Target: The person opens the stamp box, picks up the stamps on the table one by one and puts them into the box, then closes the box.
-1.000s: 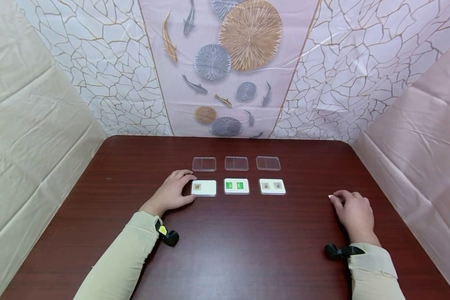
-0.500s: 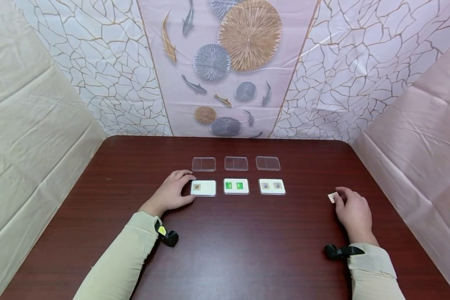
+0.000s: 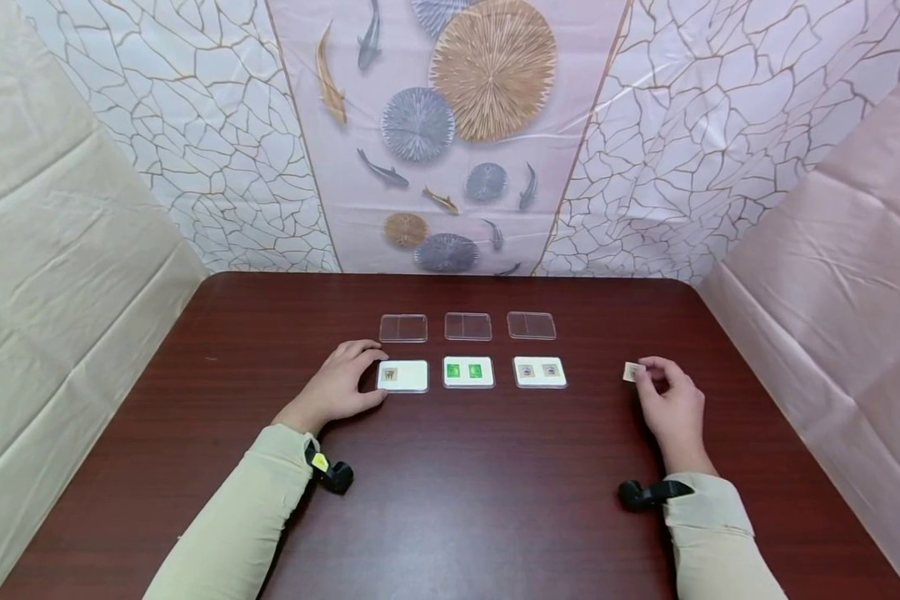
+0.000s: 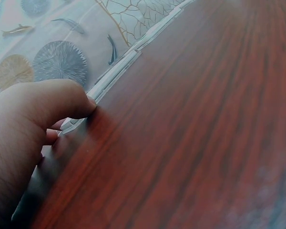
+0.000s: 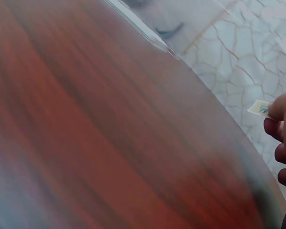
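My left hand (image 3: 342,383) holds the left end of a shallow clear case (image 3: 412,376) with a white insert. Its thumb touches the near edge and its fingers reach the far edge. One small brown stamp (image 3: 390,375) lies on the insert's left half; the right half is plain white. At the right, my right hand (image 3: 673,408) pinches a small pale stamp (image 3: 631,372) between thumb and forefinger, raised above the table. In the right wrist view that stamp (image 5: 258,108) shows a bluish print, partly covered by the thumb.
Beside the held case stand a case with two green stamps (image 3: 468,372) and one with two greyish stamps (image 3: 540,372). Three clear lids, the left (image 3: 403,328), middle (image 3: 468,327) and right (image 3: 531,326), lie behind them on the dark red table (image 3: 450,500).
My right hand has moved left and a little farther from me, carrying the stamp, which now shows more plainly at the fingertips. My left hand keeps its place on the case.
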Motion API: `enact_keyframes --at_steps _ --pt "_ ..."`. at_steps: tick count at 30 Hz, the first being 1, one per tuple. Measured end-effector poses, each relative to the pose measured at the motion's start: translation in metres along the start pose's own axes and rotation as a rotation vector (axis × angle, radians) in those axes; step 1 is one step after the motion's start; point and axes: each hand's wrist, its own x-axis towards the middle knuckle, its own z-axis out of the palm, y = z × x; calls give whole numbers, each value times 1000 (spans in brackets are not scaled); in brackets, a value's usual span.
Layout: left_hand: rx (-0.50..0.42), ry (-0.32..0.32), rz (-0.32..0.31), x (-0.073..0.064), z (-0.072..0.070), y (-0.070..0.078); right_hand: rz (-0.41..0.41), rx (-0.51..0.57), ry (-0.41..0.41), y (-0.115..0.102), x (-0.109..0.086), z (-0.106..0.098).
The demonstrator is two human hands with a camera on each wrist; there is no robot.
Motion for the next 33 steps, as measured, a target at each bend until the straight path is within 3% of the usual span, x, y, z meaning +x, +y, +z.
enact_keyframes --at_steps 6,15,33 --pt "0 5 1 0 1 -2 -52 95 7 -27 -4 29" --pt "-3 4 2 0 1 -3 -125 195 -54 -75 -16 69" --pt "-7 2 -3 0 1 -4 -322 280 -189 -163 -50 135"
